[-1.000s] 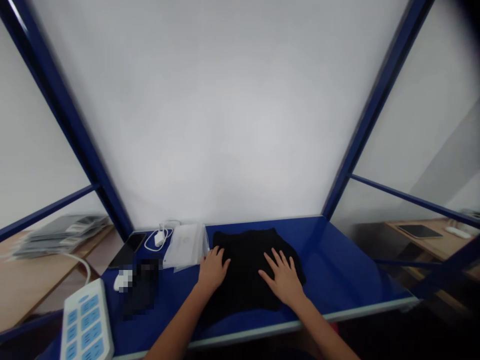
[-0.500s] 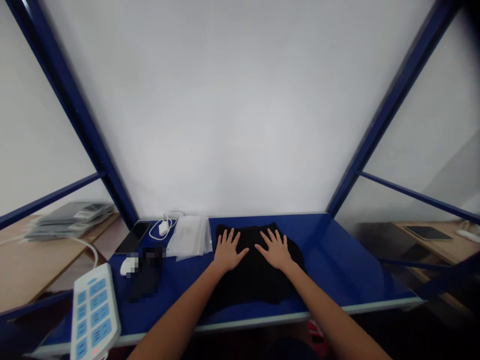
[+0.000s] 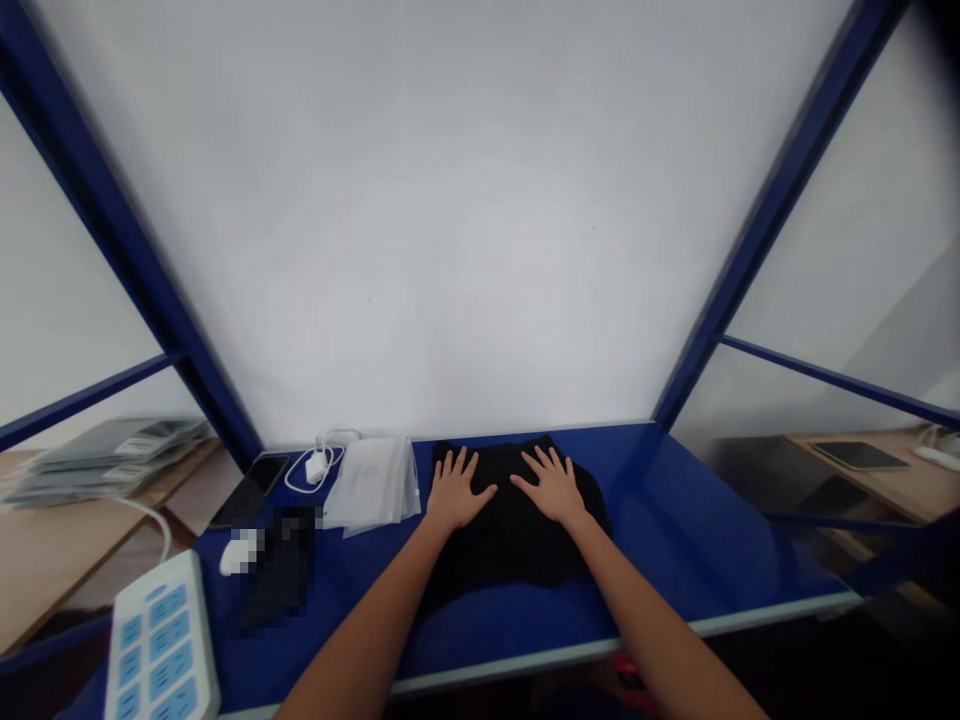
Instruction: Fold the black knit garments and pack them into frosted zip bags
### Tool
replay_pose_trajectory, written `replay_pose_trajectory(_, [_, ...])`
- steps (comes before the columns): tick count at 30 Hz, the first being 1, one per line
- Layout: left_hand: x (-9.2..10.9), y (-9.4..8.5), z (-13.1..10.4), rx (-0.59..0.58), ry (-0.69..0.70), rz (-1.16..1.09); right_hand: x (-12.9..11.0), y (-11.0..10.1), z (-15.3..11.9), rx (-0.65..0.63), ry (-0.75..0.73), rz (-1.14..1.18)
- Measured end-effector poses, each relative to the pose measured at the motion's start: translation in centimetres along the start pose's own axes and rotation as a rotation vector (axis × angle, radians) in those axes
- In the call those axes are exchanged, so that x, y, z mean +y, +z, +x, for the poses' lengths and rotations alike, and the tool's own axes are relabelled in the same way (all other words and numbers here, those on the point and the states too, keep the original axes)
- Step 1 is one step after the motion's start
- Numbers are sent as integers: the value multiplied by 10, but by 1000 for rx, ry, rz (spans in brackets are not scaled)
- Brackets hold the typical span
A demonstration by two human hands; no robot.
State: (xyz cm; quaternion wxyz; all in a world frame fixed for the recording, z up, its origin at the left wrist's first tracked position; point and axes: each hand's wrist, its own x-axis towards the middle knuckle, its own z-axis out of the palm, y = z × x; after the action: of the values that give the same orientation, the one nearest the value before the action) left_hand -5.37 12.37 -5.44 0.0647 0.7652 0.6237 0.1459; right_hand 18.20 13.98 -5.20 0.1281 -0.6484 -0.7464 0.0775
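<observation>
2 hands (image 3: 454,498) on black cloth (image 3: 502,545)

Both hands (image 3: 454,492) (image 3: 553,488) lie palms down (fingers spread), forearms extended.

Hands (image 3: 454,494) flat on black cloth (image 3: 502,540); blue table (image 3: 675,530); clear bags (image 3: 371,485) alongside

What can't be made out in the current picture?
All in the head view:
- Black cloth: folds, too dark to read.
- Left hand and right hand: palms, hidden by their backs.
- Power strip: near end, cut off by the bottom edge.
- Dark item: details, masked by pixelation.
</observation>
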Motion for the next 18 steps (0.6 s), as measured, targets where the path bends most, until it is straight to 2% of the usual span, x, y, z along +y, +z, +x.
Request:
replay_pose_trajectory(14, [-7,0,-1,28,23,-66,7,9,3,44,-23,-1])
replay_pose_trajectory(18, [-4,-4,-2,84,18,-115,5,7,1,46,-16,-2])
